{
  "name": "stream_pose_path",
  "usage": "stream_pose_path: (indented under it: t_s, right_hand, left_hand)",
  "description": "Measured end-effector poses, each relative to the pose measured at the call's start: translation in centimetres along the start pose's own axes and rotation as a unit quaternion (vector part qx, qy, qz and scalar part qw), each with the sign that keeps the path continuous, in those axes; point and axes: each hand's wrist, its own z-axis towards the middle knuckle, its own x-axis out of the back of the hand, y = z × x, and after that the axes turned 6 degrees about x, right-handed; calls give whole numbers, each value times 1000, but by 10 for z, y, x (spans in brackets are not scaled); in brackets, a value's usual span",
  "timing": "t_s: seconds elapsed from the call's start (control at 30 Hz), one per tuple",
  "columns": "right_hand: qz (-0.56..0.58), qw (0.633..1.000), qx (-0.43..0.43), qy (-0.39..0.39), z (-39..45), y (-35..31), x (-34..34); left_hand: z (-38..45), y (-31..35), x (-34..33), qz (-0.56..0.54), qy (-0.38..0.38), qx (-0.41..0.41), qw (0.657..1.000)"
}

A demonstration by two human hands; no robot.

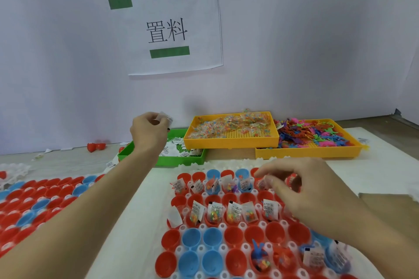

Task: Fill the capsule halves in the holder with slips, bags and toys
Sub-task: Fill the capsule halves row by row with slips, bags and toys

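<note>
A white holder (242, 226) in front of me carries rows of red and blue capsule halves (191, 236); many hold white slips and small clear bags (214, 212), others are bare. My left hand (148, 131) is raised above the green tray (188, 160) of slips and pinches white paper slips (164, 116). Over the holder's far right rows hovers my right hand (306, 190), its fingertips pinching a small clear bag (265, 182) above a red half. A blue toy (258, 252) sits in a near half.
A yellow tray (231, 141) of clear bags stands behind the holder, and a second yellow tray (317, 152) of coloured toys lies to its right. More red and blue capsule halves (34, 201) crowd the left. A paper sign (167, 29) hangs on the wall.
</note>
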Motion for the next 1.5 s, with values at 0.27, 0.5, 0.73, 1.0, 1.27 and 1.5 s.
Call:
stream_pose_path:
  t_s: [0.27,0.5,0.73,1.0,1.27,1.5]
  right_hand:
    - [77,996,-41,23,2,-5,2]
    - [154,984,-74,-42,0,-18,-3]
    - [147,986,-64,-39,-1,-23,-7]
    - [130,987,-60,-72,-2,-23,-7]
    - [114,984,-65,-118,-1,-10,37]
    - [121,949,-110,-271,-8,-4,60]
  left_hand:
    - [-113,31,24,-50,-208,-76,974]
    - [-161,21,33,-73,-328,-56,940]
    - [-172,8,34,-106,-321,-42,940]
    - [-184,5,36,-124,-322,-48,937]
    - [-185,1,39,-106,-352,-49,929]
    - [-187,1,42,-5,-417,-113,902]
